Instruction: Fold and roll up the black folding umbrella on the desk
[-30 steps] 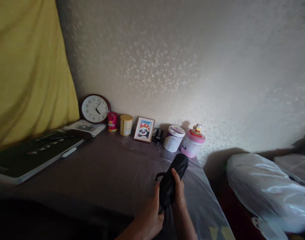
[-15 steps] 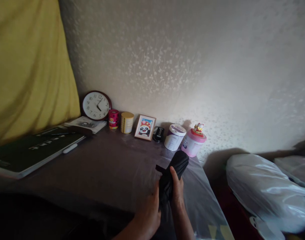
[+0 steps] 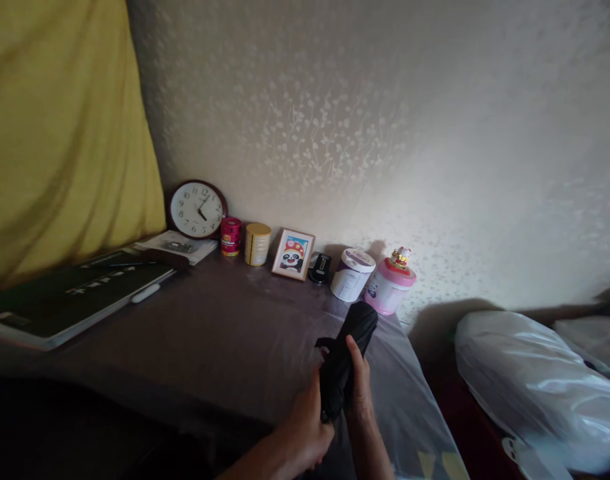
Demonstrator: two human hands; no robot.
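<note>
A folded black umbrella (image 3: 349, 343) is held over the right part of a table covered with a purple-grey cloth (image 3: 225, 333). My left hand (image 3: 302, 430) grips its lower end from the left, fingers curled round it. My right hand (image 3: 359, 390) holds it from the right, thumb lying along the black fabric. The umbrella's top end points up and away toward the wall, close to a pink jar (image 3: 389, 285). A short black strap sticks out on its left side.
Along the wall stand a round clock (image 3: 199, 209), a red tin (image 3: 231, 236), a yellow tin (image 3: 257, 244), a framed panda picture (image 3: 293, 254), a small black device (image 3: 319, 268) and a white-purple tub (image 3: 352, 274). Large dark books (image 3: 69, 293) lie at left under a yellow curtain (image 3: 59, 133). White plastic bags (image 3: 535, 387) sit at right.
Both hands keep their grip on the umbrella and have shifted only slightly. The view has drifted a little, so the objects along the wall sit slightly right and higher.
</note>
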